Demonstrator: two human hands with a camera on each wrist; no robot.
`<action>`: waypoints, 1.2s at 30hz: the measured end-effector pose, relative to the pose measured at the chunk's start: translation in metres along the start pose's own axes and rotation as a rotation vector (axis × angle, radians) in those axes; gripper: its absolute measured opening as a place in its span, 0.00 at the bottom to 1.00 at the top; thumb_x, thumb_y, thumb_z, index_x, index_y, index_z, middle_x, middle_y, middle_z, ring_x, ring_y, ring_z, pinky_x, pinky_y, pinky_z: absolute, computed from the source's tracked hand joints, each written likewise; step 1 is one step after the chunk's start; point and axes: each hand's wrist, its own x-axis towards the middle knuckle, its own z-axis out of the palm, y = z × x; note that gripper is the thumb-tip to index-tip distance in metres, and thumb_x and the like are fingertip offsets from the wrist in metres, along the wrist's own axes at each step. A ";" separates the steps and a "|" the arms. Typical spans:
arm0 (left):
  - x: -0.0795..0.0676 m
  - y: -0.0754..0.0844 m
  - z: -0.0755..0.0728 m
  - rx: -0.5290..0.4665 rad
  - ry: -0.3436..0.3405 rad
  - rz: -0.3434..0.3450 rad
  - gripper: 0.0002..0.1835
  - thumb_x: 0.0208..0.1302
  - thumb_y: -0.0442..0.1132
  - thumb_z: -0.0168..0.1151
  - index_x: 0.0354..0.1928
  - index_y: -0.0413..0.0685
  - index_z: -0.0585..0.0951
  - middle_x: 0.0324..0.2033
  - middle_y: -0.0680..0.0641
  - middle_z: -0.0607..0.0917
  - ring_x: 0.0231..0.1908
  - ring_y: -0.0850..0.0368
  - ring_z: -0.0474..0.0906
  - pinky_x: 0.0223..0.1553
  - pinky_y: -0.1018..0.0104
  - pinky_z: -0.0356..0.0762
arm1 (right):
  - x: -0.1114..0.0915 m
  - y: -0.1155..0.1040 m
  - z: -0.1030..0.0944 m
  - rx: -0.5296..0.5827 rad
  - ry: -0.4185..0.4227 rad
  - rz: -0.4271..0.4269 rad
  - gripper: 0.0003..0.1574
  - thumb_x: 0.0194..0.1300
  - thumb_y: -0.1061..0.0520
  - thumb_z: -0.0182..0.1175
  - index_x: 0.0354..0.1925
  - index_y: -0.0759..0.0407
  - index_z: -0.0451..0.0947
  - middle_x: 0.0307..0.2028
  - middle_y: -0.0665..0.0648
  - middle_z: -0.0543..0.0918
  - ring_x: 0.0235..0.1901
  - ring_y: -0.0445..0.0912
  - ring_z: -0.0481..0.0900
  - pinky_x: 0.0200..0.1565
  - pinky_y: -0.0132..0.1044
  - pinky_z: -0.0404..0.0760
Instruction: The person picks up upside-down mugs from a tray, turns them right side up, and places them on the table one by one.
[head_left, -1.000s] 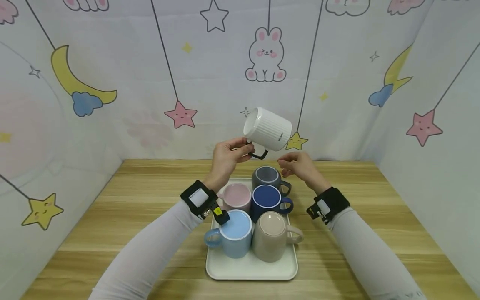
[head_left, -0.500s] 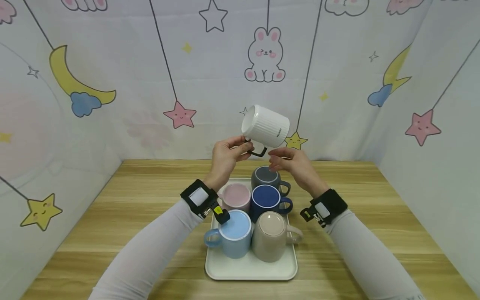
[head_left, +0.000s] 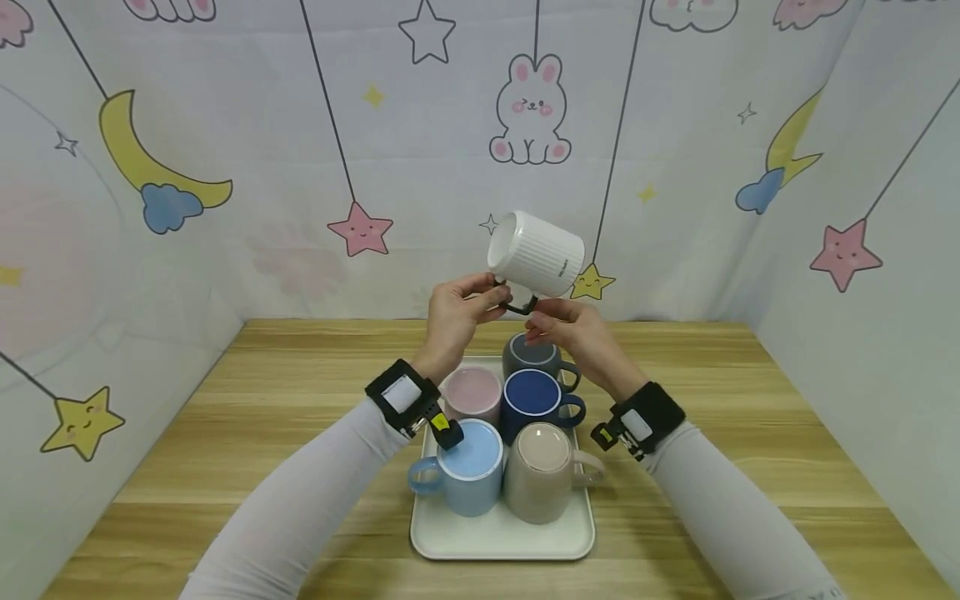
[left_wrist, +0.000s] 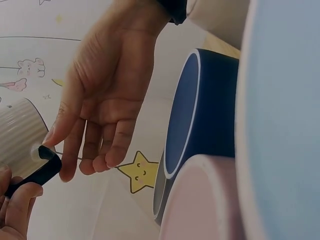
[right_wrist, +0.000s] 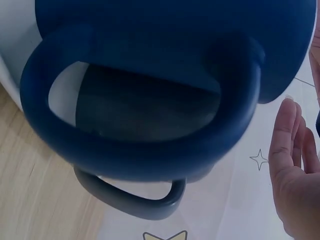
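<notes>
A ribbed white mug (head_left: 542, 257) with a dark handle is held tilted above the back of the tray, its mouth facing left. My left hand (head_left: 459, 317) pinches the handle near the rim. At the handle's other end, my right hand (head_left: 573, 333) has thumb and index finger on either side of the corner, as the left wrist view shows. Below stand upside-down mugs: a grey mug (head_left: 531, 352), a navy mug (head_left: 534, 396), a pink mug (head_left: 474, 392), a light blue mug (head_left: 471, 471) and a beige mug (head_left: 542, 475).
The mugs crowd a white tray (head_left: 502, 543) on a wooden table (head_left: 300, 367). A patterned curtain (head_left: 435, 150) hangs close behind the table. Mug handles stick out over the tray's left and right sides.
My right hand has moved left, from beside the grey mug to the white mug's handle. My left hand and the white mug have shifted only slightly.
</notes>
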 end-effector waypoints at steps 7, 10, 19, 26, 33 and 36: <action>-0.002 0.000 0.003 -0.001 -0.010 -0.007 0.14 0.69 0.26 0.67 0.53 0.24 0.83 0.40 0.45 0.85 0.39 0.59 0.87 0.47 0.63 0.88 | 0.001 0.001 0.006 0.051 0.015 -0.043 0.21 0.77 0.63 0.58 0.61 0.78 0.73 0.40 0.57 0.85 0.40 0.48 0.86 0.50 0.40 0.89; -0.003 0.001 0.004 0.014 -0.014 -0.004 0.14 0.69 0.26 0.66 0.53 0.24 0.83 0.40 0.45 0.84 0.39 0.59 0.87 0.47 0.64 0.88 | 0.001 0.002 0.009 0.071 0.028 -0.054 0.19 0.77 0.64 0.58 0.59 0.78 0.74 0.39 0.58 0.85 0.39 0.48 0.86 0.48 0.39 0.89; -0.005 -0.003 0.005 0.047 -0.041 -0.006 0.15 0.68 0.28 0.68 0.54 0.27 0.84 0.42 0.44 0.84 0.41 0.58 0.87 0.48 0.63 0.88 | -0.001 0.004 0.011 0.080 0.095 -0.090 0.11 0.77 0.66 0.57 0.51 0.77 0.77 0.38 0.56 0.86 0.37 0.46 0.88 0.49 0.41 0.89; -0.008 -0.003 0.004 0.144 -0.038 -0.024 0.16 0.68 0.33 0.71 0.56 0.35 0.86 0.48 0.40 0.87 0.47 0.51 0.88 0.50 0.63 0.88 | -0.003 0.003 0.007 0.048 0.111 -0.142 0.16 0.77 0.67 0.57 0.52 0.84 0.74 0.38 0.55 0.87 0.38 0.45 0.89 0.50 0.43 0.89; -0.008 -0.004 0.003 0.188 -0.039 -0.093 0.16 0.68 0.34 0.71 0.55 0.34 0.86 0.48 0.39 0.89 0.47 0.52 0.88 0.51 0.62 0.88 | -0.002 -0.004 0.003 0.022 0.151 -0.163 0.18 0.77 0.64 0.59 0.56 0.80 0.77 0.42 0.58 0.85 0.40 0.45 0.90 0.50 0.42 0.89; -0.007 -0.004 0.002 0.190 -0.056 -0.128 0.16 0.68 0.34 0.71 0.55 0.34 0.86 0.49 0.39 0.89 0.48 0.51 0.88 0.52 0.61 0.87 | -0.002 -0.007 0.004 0.046 0.167 -0.146 0.20 0.77 0.65 0.58 0.59 0.81 0.76 0.43 0.60 0.83 0.42 0.45 0.89 0.51 0.44 0.89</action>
